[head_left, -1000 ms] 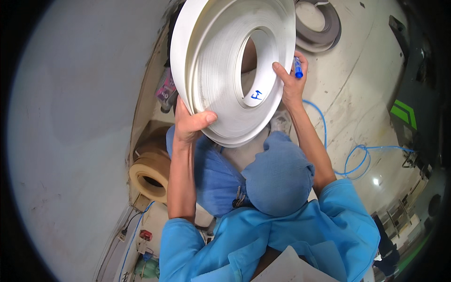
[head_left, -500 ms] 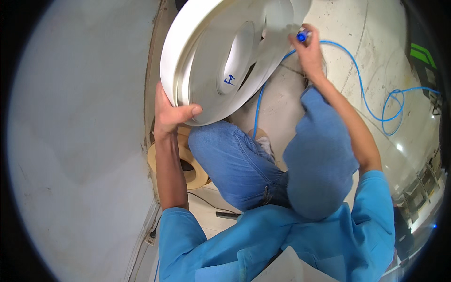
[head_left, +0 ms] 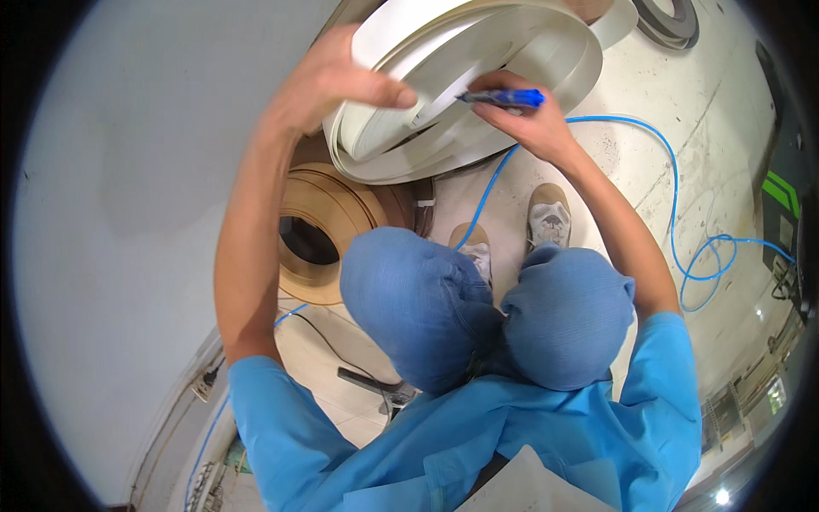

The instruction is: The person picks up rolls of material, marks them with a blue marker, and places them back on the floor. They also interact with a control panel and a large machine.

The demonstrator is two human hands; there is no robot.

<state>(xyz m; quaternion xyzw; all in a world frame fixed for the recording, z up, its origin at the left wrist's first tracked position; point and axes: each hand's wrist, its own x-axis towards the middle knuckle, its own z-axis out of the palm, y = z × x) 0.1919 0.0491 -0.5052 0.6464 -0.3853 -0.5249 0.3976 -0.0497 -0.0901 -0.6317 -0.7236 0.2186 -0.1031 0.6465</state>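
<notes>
My left hand (head_left: 337,90) is closed over the left edge of a large coil of white strip (head_left: 465,162), its thumb lying across the rim. The coil stands tilted in front of my knees, its loops slack and oval. In my right hand (head_left: 529,119) is a blue marker pen (head_left: 512,98), pinched between fingers and thumb. The pen's dark end points left into the coil, close to the inner strip face. Whether it touches the strip I cannot tell.
Left of my knees, coils of tan strip (head_left: 337,183) lie by the wall (head_left: 128,213). A grey coil (head_left: 674,26) is at the far right. A blue hose (head_left: 674,196) snakes over the floor, passing behind my right forearm. A dark cable (head_left: 328,346) lies at lower left.
The white coil has shifted away from me and to the right. My right hand has brought the marker left and down into the coil. More of the tan coils shows.
</notes>
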